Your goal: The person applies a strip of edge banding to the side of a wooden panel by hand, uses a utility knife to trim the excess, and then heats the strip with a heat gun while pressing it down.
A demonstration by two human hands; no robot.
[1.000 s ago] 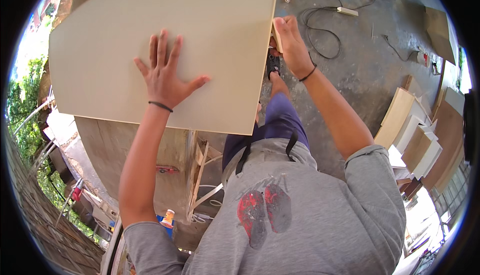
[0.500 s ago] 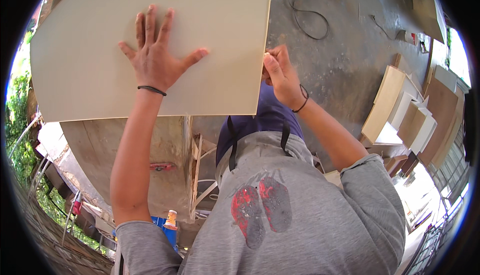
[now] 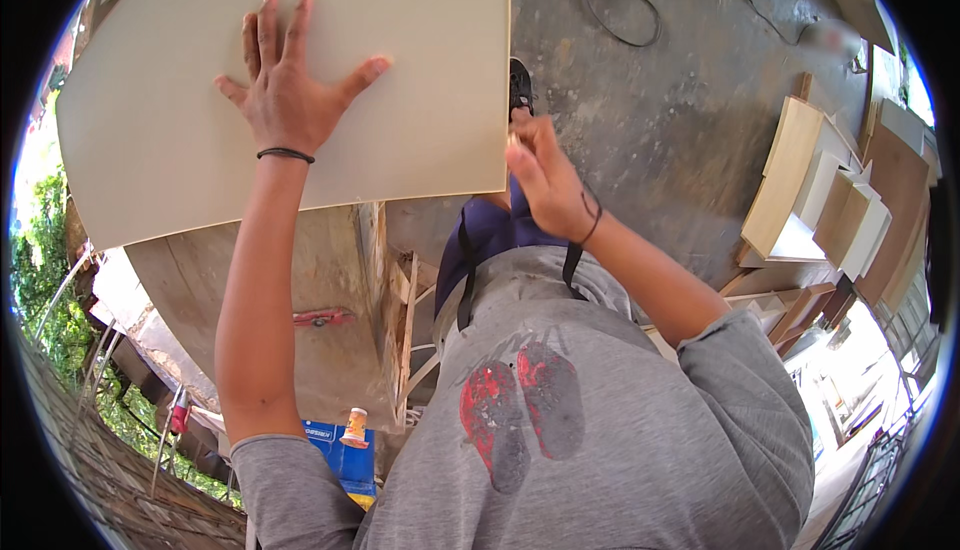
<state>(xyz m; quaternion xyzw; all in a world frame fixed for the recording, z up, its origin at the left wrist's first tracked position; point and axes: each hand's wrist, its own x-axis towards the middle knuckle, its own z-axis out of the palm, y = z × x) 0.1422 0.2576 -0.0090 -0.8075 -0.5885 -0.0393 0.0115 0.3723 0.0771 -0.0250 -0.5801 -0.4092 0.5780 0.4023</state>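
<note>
A large pale greyish-beige panel lies flat, with its near edge and right edge showing. My left hand rests on top of it, palm down and fingers spread. A dark band circles that wrist. Beside the panel's right edge, close to the near corner, is my right hand, its fingers curled together with the thumb alongside. A small pale bit shows at the fingertips, but what it is cannot be made out.
Under the panel is a worn workbench bearing a red tool. A cup stands on a blue case at lower left. A black cable lies on the concrete floor. Wooden box parts and boards stand right.
My right hand has moved nearer to me along the panel's right edge. The view has shifted, so the panel and my left hand appear higher and further left; a shoe now shows.
</note>
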